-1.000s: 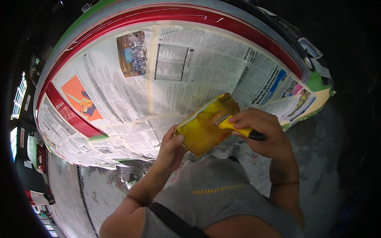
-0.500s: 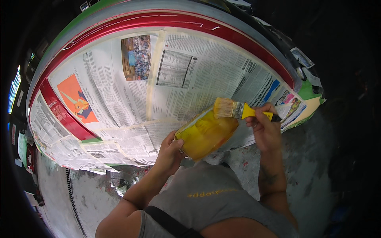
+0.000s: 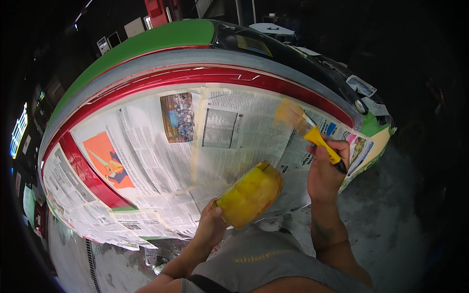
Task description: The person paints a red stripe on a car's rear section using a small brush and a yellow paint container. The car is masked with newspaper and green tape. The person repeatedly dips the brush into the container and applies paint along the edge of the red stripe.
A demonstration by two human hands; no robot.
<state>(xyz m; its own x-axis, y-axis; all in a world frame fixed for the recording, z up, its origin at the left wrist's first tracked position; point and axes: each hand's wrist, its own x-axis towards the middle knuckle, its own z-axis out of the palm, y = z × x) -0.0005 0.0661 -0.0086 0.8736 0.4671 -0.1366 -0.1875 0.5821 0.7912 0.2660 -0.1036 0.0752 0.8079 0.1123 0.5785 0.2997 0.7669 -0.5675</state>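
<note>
My left hand (image 3: 210, 226) grips a yellow-stained container (image 3: 250, 198) by its left end, in front of my body and low against the papered side of a vehicle. In my right hand (image 3: 328, 161) is a paintbrush (image 3: 317, 139) with a yellow handle and a black end. Its pale, yellow-tinged bristles point up and to the left, above and to the right of the container. They appear over the newspaper (image 3: 239, 102), just under a glossy red strip (image 3: 195, 73); I cannot tell whether they touch. The inside of the container is mostly hidden.
The curved vehicle side fills the middle, with a grey band (image 3: 166, 58) and green covering (image 3: 161, 36) above the red. Concrete floor (image 3: 381, 219) with a drain grate (image 3: 91, 261) lies below. Dark surroundings hold a red post (image 3: 156, 12) and a white vehicle (image 3: 271, 29) farther off.
My right hand has lifted the paintbrush up and away from the container, turning its bristles upward. The view has tilted up, showing more of the vehicle's top; my left hand keeps the container.
</note>
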